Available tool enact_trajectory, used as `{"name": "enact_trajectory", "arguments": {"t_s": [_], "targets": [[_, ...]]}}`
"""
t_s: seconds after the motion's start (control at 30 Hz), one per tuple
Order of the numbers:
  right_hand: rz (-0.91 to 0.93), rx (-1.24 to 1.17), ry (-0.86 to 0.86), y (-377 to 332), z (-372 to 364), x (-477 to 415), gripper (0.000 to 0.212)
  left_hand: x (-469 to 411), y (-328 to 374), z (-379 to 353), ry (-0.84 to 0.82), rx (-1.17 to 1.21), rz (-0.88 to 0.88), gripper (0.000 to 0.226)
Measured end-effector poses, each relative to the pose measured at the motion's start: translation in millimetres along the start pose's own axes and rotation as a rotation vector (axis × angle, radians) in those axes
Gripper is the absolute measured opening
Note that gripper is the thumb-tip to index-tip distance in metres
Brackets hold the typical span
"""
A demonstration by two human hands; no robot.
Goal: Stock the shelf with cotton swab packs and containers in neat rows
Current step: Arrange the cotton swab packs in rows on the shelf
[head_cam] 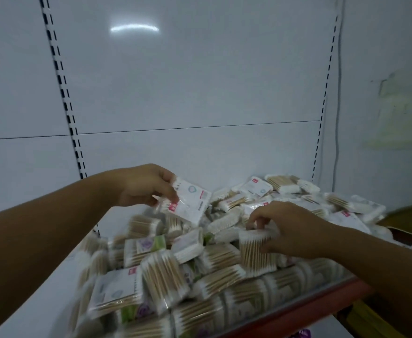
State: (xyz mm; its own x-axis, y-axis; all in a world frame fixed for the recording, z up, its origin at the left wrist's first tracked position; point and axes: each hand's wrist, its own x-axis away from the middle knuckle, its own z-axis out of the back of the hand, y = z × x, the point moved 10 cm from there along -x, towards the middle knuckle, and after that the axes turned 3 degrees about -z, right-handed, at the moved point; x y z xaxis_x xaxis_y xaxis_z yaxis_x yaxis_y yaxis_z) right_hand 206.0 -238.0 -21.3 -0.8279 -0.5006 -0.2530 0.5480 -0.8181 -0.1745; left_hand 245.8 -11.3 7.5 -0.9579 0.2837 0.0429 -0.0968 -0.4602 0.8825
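**A:** What were the hands doing?

**B:** The left hand (141,186) pinched a flat labelled pack (192,203), raised above the heap (166,272) toward the back left corner of the shelf (310,311). The right hand (288,228) curled round a wooden-stick pack (256,252) standing on end mid-shelf.

**A:** And the stock?

**B:** Packs lay jumbled right up to the red front edge, with no rows formed. Sorting looked barely begun. Each held pack likely needed standing squarely along the left edge.

Open air above heaped swab packs (200,264); bare shelf (53,313) strip left.
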Motion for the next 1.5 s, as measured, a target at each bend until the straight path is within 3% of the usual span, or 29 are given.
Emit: {"name": "enact_trajectory", "arguments": {"t_s": [0.07, 0.17, 0.3, 0.33, 0.4, 0.47, 0.53, 0.63, 0.73, 0.8, 0.87, 1.0, 1.1, 1.23, 1.3, 1.37, 1.5], "targets": [[-0.035, -0.050, -0.014, 6.9, 11.4, 1.6, 0.048, -4.8, -1.7, -1.8, -0.035, 0.141, 0.015, 0.022], [-0.069, -0.134, 0.039, 12.6, 41.0, 2.6, 0.033, -10.0, -10.9, -5.6, -0.055, 0.252, 0.067, 0.026], [-0.042, -0.621, 0.426, -4.7, 82.4, -7.1, 0.031, -13.6, -17.4, -16.4, -0.110, 0.316, 0.127, 0.020], [-0.004, -0.588, 0.531, -17.0, 86.6, -9.1, 0.033, -15.0, -13.3, -21.9, -0.137, 0.345, 0.114, 0.021], [0.180, -0.297, 0.681, -61.4, 86.3, -11.7, 0.036, -17.9, -1.9, -31.8, -0.186, 0.412, 0.061, 0.032], [0.392, 0.031, 0.711, -101.6, 66.2, -14.1, 0.033, -19.6, 4.1, -37.6, -0.214, 0.521, 0.041, 0.048], [0.479, 0.153, 0.666, -112.2, 50.6, -20.1, 0.033, -19.9, 5.0, -36.8, -0.217, 0.578, 0.030, 0.055], [0.476, 0.055, 0.516, -101.8, 39.7, -35.4, 0.039, -23.6, -2.4, -17.4, -0.112, 0.453, -0.054, 0.030], [0.177, -0.101, 0.282, -53.1, 26.8, -59.6, 0.048, -31.9, -18.9, 0.5, -0.024, 0.404, -0.046, 0.024], [0.039, 0.013, -0.016, -26.9, -6.6, -67.9, 0.044, -37.0, -27.7, 5.5, 0.017, 0.394, -0.027, 0.022], [0.002, 0.098, -0.159, -17.2, -27.7, -67.5, 0.039, -38.6, -34.5, 2.7, 0.036, 0.395, 0.009, 0.020], [0.000, -0.037, -0.065, -15.4, -12.6, -78.9, 0.008, -30.4, -35.4, 1.6, 0.091, 0.362, 0.036, 0.021], [0.076, -0.198, 0.079, -12.5, 21.4, -83.9, 0.029, -14.6, -36.1, 12.6, 0.202, 0.445, 0.048, 0.037], [0.122, -0.410, 0.359, -7.0, 63.1, -81.5, 0.036, 16.8, -41.1, 32.5, 0.345, 0.494, 0.047, 0.045], [0.098, -0.715, 0.301, -14.5, 63.8, -94.9, 0.035, 40.4, -47.0, 39.5, 0.408, 0.473, 0.072, 0.048], [0.111, -0.961, 0.106, -44.8, 45.1, -110.4, 0.029, 70.9, -55.0, 42.8, 0.440, 0.419, 0.117, 0.052], [0.269, -1.000, -0.112, -142.6, 4.1, -112.9, 0.031, 147.2, -68.5, 45.2, 0.426, 0.401, 0.173, 0.049]]}}
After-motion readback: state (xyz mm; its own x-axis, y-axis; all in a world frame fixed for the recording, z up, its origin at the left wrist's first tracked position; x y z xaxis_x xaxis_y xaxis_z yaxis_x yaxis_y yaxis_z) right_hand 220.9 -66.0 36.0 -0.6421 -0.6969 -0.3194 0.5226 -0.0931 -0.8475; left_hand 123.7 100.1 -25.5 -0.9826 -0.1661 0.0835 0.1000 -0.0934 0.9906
